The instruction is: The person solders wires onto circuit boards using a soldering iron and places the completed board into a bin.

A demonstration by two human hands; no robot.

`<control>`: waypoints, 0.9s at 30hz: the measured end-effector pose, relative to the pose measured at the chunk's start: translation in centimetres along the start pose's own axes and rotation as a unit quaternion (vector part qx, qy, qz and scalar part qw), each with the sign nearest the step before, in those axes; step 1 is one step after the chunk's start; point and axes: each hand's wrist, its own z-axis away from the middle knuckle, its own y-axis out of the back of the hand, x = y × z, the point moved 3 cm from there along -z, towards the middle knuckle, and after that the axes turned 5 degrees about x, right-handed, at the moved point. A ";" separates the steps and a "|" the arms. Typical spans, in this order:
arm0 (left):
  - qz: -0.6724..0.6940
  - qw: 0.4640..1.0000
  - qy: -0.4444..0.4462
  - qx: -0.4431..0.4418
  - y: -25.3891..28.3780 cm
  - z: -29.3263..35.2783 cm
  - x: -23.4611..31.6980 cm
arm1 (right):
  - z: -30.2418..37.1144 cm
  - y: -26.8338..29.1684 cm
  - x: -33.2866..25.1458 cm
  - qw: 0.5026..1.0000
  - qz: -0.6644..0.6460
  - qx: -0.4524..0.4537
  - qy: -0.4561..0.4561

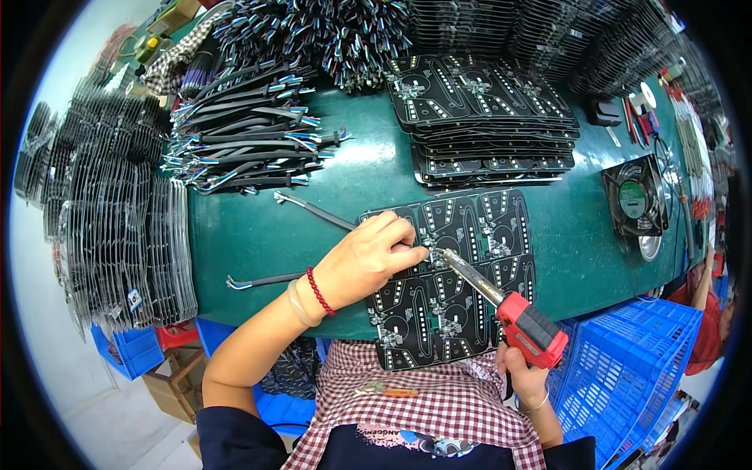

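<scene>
The left hand [380, 254] lies over a black panel of circuit boards [454, 313], its back to the camera and its fingers curled in toward the thumb. The fingers hide whatever may be between them, so whether they are closed on a wire cannot be told. Two dark cables run in from the left; the upper cable [325, 215] passes out of sight behind the hand, the lower cable [270, 280] behind the wrist, their near ends concealed. The right hand [518, 366] is wrapped around the grip of a red and black soldering iron [511, 307], which covers most of its fingers. The iron's very tip is hard to make out against the bright parts of the board beside the left fingertips; contact is unclear.

The iron is over the panel's right side, its long axis slanting from the handle at lower right to the tip at upper left, angled toward the left hand. The panel's near edge reaches past the green table [564, 227] over a checked apron [439, 411]. Stacked boards [486, 117] stand behind; the dark racks [611, 55] farther back are cut off by the fisheye rim.
</scene>
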 end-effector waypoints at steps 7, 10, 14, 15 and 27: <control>-0.005 1.000 -0.002 -0.003 -0.1 0.1 0.0 | -0.1 0.4 1.1 0.997 0.056 -0.036 0.023; -0.006 1.000 -0.002 -0.004 -0.2 0.1 -0.1 | -0.2 0.3 1.1 0.996 0.072 -0.035 0.038; -0.005 1.000 -0.004 0.005 -0.2 0.1 0.0 | 0.0 0.1 0.3 1.000 -0.011 -0.024 0.000; -0.007 1.000 -0.003 0.005 -0.2 0.1 0.0 | 0.0 0.1 0.0 1.000 -0.011 -0.024 0.000; 0.002 1.000 -0.013 0.003 0.0 -0.1 -0.1 | 0.6 0.2 0.6 1.000 0.002 0.000 -0.019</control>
